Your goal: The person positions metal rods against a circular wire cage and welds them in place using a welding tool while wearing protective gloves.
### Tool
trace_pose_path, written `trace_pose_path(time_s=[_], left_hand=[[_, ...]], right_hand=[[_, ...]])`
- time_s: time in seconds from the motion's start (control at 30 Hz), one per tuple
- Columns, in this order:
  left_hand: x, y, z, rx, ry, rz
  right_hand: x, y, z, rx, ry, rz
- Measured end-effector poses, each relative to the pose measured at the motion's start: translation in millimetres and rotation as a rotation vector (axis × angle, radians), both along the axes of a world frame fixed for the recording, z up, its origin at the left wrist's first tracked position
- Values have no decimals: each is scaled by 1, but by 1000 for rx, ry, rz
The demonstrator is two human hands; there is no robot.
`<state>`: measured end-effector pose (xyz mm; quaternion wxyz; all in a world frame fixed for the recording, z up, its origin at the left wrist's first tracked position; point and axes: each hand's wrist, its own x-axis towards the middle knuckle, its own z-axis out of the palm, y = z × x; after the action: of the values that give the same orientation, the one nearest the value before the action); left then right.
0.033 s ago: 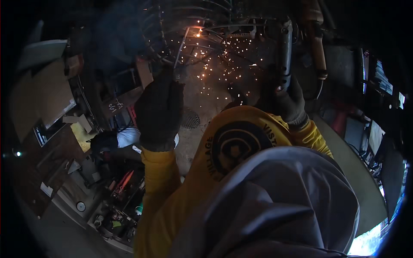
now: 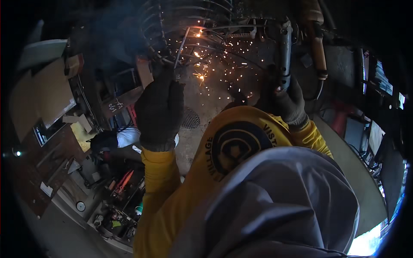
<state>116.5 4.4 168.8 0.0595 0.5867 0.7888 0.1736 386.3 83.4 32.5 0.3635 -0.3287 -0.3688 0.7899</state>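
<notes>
1. At ten o'clock, your dark-gloved left hand [image 2: 159, 112] pinches a thin grey metal rod [image 2: 182, 46] near eleven.
2. At two, your dark-gloved right hand [image 2: 293, 102] wraps its fingers round a grey metal tube [image 2: 285, 53].

Spark spray [image 2: 224, 56], upper ctr.: pattern altered vs. prev. pic. Bright burst [image 2: 201, 77] now in L part of spray, w/ 2nd flare [image 2: 197, 54] stronger just above; bright streak formerly at R side, gone.
</notes>
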Motion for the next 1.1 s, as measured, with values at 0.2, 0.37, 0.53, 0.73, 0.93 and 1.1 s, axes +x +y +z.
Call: trace_pose_path(time_s=[0.2,0.37,0.53,0.73,0.93,1.1], left_hand=[[-4,-1,-7,52,37,-43],[-6,-2,-8,65,23,-40],[-6,-3,-7,63,56,-70],[-2,-1,-7,77,68,-66],[5,2,1,-10,98,-72],[5,-1,-10,79,-445,124]], right_hand=[[6,0,-4,-67,-70,57],[3,2,5,-80,-29,68],[5,4,6,-38,-88,98],[5,3,0,54,-145,91],[10,6,-12,328,-343,104],[4,5,2,173,-163,100]])
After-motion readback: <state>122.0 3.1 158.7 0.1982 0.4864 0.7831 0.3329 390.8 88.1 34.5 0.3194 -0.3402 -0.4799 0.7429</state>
